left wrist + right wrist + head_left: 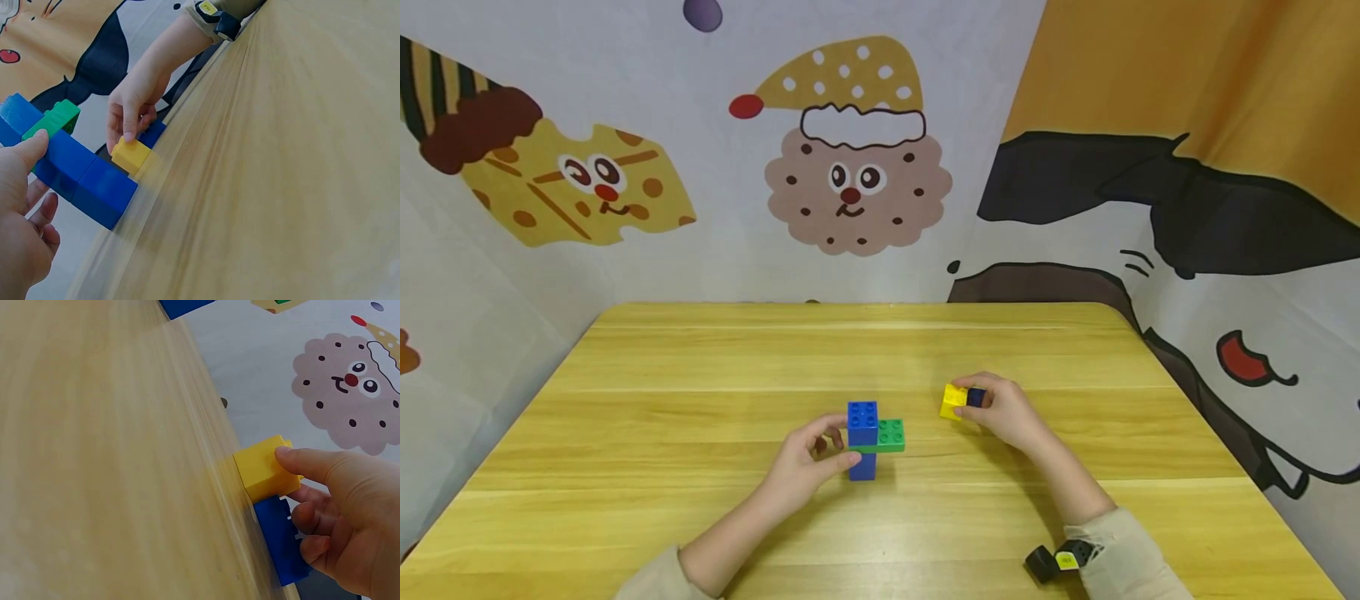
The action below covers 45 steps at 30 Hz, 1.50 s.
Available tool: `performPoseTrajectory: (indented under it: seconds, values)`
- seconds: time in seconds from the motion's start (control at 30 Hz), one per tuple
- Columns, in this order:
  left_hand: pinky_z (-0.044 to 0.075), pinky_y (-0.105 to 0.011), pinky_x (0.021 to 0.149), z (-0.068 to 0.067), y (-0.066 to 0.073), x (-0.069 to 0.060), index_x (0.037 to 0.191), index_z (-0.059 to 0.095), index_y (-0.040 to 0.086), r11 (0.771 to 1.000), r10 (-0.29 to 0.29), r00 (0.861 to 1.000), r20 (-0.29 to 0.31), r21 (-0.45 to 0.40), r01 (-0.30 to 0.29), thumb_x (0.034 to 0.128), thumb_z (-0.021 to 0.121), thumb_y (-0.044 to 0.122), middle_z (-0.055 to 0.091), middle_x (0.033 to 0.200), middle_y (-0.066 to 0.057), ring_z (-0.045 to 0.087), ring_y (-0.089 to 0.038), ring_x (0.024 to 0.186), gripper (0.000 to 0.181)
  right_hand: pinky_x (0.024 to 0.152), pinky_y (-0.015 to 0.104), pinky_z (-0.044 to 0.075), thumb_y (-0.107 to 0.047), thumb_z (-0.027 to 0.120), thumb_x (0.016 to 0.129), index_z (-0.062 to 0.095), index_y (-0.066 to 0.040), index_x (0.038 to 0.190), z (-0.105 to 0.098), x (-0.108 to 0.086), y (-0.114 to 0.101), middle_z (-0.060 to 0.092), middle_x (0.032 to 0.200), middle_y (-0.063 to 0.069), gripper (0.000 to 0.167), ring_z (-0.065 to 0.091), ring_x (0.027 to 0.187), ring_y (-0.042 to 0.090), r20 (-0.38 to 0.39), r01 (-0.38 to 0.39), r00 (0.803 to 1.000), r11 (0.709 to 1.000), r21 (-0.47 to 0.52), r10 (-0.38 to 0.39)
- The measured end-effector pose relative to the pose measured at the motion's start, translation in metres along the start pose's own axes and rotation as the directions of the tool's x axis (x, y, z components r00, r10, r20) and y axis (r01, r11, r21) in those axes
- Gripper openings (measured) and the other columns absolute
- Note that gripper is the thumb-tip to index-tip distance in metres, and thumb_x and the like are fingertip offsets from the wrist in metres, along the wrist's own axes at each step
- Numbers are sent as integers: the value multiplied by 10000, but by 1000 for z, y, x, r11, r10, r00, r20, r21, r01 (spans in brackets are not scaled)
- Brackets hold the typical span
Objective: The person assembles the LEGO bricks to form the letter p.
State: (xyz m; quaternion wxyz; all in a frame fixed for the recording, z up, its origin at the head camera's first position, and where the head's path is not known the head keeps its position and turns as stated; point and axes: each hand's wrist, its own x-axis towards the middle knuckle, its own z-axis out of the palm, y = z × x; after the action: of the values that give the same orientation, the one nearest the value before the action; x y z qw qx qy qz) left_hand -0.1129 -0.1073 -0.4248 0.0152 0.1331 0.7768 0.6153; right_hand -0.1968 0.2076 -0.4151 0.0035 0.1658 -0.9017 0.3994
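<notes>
**Left hand grips a brick stack, right hand pinches a yellow brick**

The left hand [801, 468] grips a stack [862, 427] of blue bricks, its thumb against the green brick [891, 435] set between them. That green brick juts out on the side away from the left palm; one blue brick sits above the thumb. Whether the stack's foot touches the table [662, 375] below is unclear.

To the right of that grip and farther from the body, the right hand [1009, 414] pinches a yellow brick [951, 402] between thumb and fingers, at the tabletop. A dark blue brick [280, 540] lies just beside it, under the curled fingers.

The head view shows the studs on the stack's top; the left wrist view reveals a seam below the green, so two blue bricks there. The right wrist view shows the dark blue brick's studded side, which the fingers largely hide from the head camera.
</notes>
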Motion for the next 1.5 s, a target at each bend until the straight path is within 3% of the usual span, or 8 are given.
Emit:
performPoseTrajectory:
  seconds: [0.63,1.23,1.5]
  values:
    - [371,-258,648,0,-1,0,1198,631,65,999,32,999,8,-16,-32,824,754,121,566,904,-55,433,-188,742,397,428,269,397,-138,770,818,689,-134,1156,-2,1,-4,640,1114,19,347,438,510,152,-31,61,998,998,-13,-61]
    - [352,-258,646,0,1,-1,1181,642,86,1000,14,1000,7,-3,-14,826,756,133,563,897,-71,423,-193,738,376,441,249,384,-131,763,826,687,-158,1157,-10,-8,-34,627,1093,-20,341,448,580,189,-70,105,993,991,85,-99]
    - [365,-267,662,-1,2,-1,1189,639,87,1000,20,1000,12,3,-20,826,757,146,569,905,-68,434,-198,757,386,487,248,411,-119,758,831,679,-131,1174,-12,-14,-51,610,1166,6,352,472,637,194,-95,144,986,986,88,-135]
